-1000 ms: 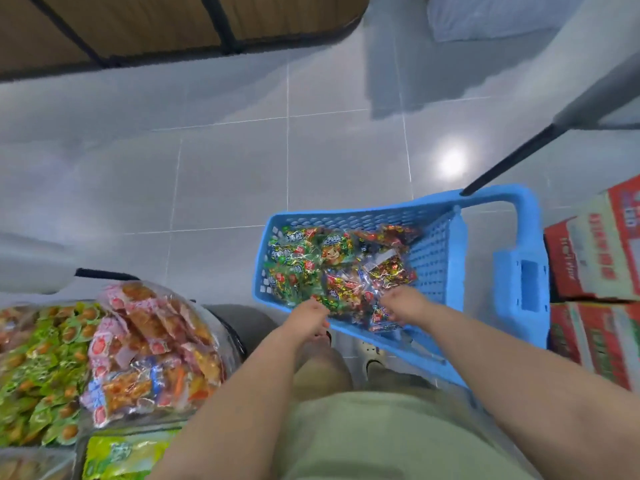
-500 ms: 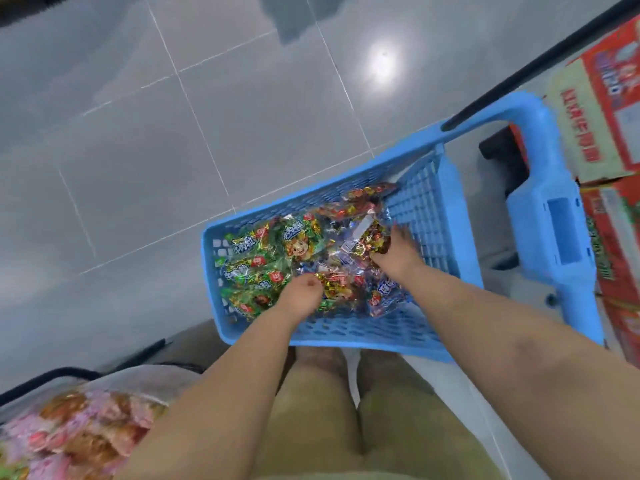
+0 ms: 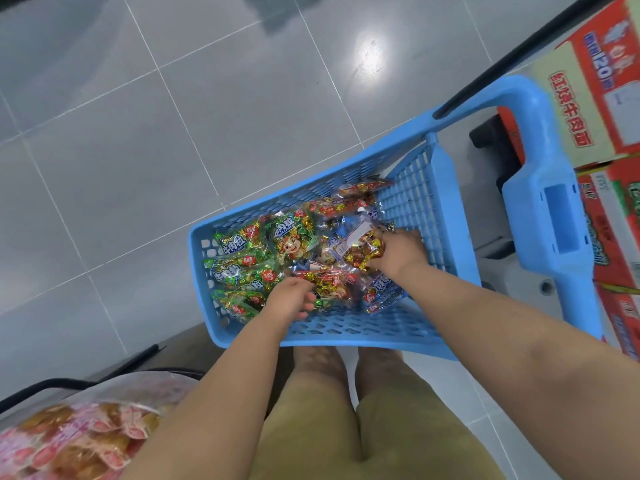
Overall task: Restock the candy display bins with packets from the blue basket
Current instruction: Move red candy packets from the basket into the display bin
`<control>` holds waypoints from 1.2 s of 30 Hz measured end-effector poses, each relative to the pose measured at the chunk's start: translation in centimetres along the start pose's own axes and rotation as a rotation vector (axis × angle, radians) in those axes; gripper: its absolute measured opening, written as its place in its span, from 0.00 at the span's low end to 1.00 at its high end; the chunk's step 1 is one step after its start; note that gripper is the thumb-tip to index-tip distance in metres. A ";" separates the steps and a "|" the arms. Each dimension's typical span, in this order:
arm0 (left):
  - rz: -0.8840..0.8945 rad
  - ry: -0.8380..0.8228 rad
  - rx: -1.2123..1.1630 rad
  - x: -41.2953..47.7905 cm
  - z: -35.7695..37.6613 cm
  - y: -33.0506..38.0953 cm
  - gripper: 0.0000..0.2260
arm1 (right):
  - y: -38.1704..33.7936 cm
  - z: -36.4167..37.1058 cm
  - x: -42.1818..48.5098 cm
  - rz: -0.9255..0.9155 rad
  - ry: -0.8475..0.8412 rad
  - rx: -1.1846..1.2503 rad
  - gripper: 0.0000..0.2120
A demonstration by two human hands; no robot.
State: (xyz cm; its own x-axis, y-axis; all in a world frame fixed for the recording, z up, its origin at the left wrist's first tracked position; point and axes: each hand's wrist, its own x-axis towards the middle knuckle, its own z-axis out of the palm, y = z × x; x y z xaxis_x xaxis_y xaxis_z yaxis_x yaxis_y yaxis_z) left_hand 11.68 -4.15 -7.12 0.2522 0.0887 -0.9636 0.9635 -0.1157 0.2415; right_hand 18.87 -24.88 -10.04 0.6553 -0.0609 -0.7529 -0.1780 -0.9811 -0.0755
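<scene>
A blue basket point(image 3: 346, 332) stands on the floor in front of my knees, holding several candy packets. Green packets point(image 3: 242, 258) lie on its left side, red and clear ones toward the right. My right hand point(image 3: 398, 252) reaches into the right half and grips a clear packet of gold-wrapped candies point(image 3: 363, 249). My left hand point(image 3: 292, 299) hangs over the middle of the pile, fingers curled loosely down on a red and gold packet point(image 3: 332, 282); whether it holds that packet is unclear. A display bin point(image 3: 79, 441) with pink and orange packets shows at the bottom left.
Red and cream cartons point(image 3: 599, 98) are stacked on the right, behind the basket's tall blue handle point(image 3: 550, 220). Grey floor tiles point(image 3: 173, 133) stretch to the left and ahead. A dark frame edge point(image 3: 138, 355) runs beside the display bin.
The view has tilted further down over the basket. My right hand has closed on the gold candy packet and my left hand has shifted slightly right over the pile.
</scene>
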 end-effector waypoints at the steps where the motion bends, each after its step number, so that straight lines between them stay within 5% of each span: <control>1: -0.002 0.002 -0.030 -0.2 0.1 0.3 0.07 | 0.1 -0.2 -0.4 -0.031 0.011 0.069 0.23; 4: -0.017 -0.011 -0.118 -0.7 0.4 1.2 0.07 | 0.4 -1.0 -1.6 -0.020 0.023 0.402 0.13; 9: 0.043 -0.081 -0.218 -1.5 0.3 2.1 0.12 | 0.2 -2.1 -3.7 -0.019 -0.043 0.846 0.30; 15: 0.111 -0.279 -0.542 -2.8 -1.0 2.4 0.19 | -3.3 -2.0 -5.6 -0.070 -0.471 1.132 0.32; 18: 0.130 -0.213 -0.650 -2.8 -2.8 1.9 0.16 | -4.6 -1.4 -4.8 -0.049 -0.559 1.100 0.22; 21: 0.200 -0.034 -0.696 -2.2 -4.8 1.0 0.15 | -4.7 -0.1 -3.3 0.068 -0.393 0.976 0.18; 24: 0.250 0.110 -0.654 -1.5 -6.8 0.2 0.15 | -4.3 2.0 -2.2 -0.034 -0.332 0.502 0.26; 27: 0.228 0.152 -0.702 -1.2 -8.2 -0.4 0.14 | -5.2 3.6 -2.0 -0.103 -0.377 0.326 0.35; 30: 0.199 0.153 -0.771 -1.1 -8.7 -1.2 0.14 | -6.2 4.5 -2.0 -0.190 -0.250 0.077 0.33; 36: 0.196 0.169 -0.857 -1.4 -8.5 -1.7 0.09 | -6.0 4.7 -3.1 -0.286 -0.157 0.084 0.31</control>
State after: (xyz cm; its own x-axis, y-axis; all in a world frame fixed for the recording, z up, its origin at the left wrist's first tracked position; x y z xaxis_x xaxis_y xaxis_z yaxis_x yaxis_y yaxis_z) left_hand 10.43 4.32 -5.19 0.3639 0.2970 -0.8828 0.6214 0.6286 0.4676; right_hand 14.46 -17.89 -10.38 0.5673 0.2497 -0.7847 -0.0676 -0.9356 -0.3466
